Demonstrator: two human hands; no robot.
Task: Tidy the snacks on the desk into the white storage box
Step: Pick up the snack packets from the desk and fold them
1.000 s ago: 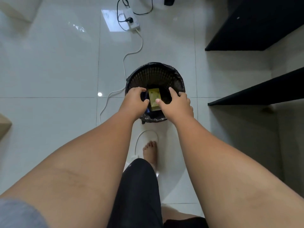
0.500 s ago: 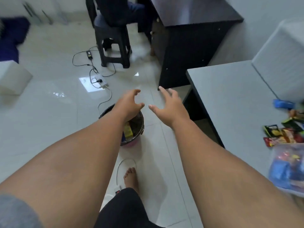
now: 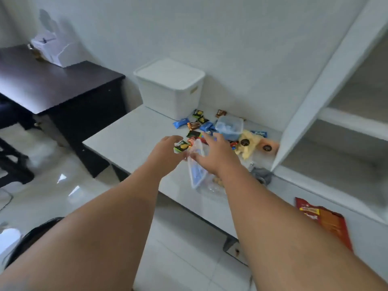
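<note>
In the head view, the white storage box (image 3: 170,91) stands with its lid on at the far left corner of the desk (image 3: 130,139), against the wall. The snacks (image 3: 197,122) lie loose beside it along the back edge. None looks packed, so nearly all the work seems left. The right hand (image 3: 216,153) is spread, empty, over a clear bag (image 3: 196,173). The left hand (image 3: 168,149) meets a green packet (image 3: 181,146); I cannot tell whether it grips it.

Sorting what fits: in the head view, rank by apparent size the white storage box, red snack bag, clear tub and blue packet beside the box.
white storage box
red snack bag, nearer the camera, so its rank is unsure
clear tub
blue packet
</note>
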